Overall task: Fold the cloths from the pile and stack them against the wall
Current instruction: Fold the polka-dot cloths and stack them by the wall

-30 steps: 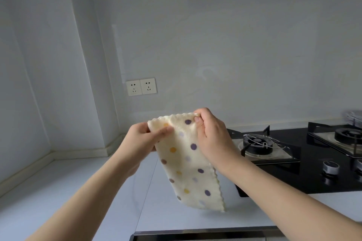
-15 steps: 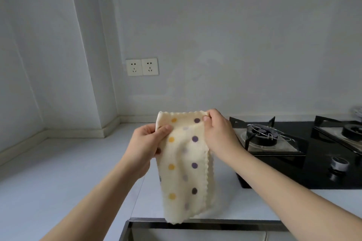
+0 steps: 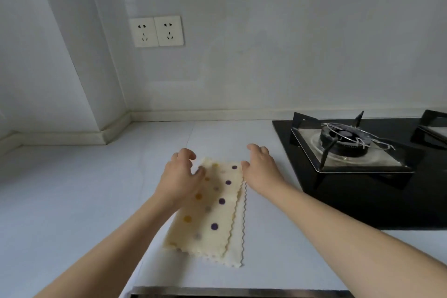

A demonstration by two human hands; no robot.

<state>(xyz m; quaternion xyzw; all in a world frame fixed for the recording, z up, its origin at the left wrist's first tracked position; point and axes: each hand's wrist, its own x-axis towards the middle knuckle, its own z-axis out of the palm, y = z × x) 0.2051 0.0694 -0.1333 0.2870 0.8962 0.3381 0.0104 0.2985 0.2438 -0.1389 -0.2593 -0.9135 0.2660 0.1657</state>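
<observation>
We have laid the cloth (image 3: 212, 210) down flat on the worktop (image 3: 72, 201); left hand (image 3: 180, 174) and right hand (image 3: 262, 169) rest at its far corners, fingers loosely curled, holding nothing.

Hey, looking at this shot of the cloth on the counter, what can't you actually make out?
Head view only:
- Dotted cloth: left edge hidden under the left hand and forearm.
- Right hand: grip on the cloth unclear.
- Second burner: cut off by the right edge.
- Cloth pile: not in view.
</observation>
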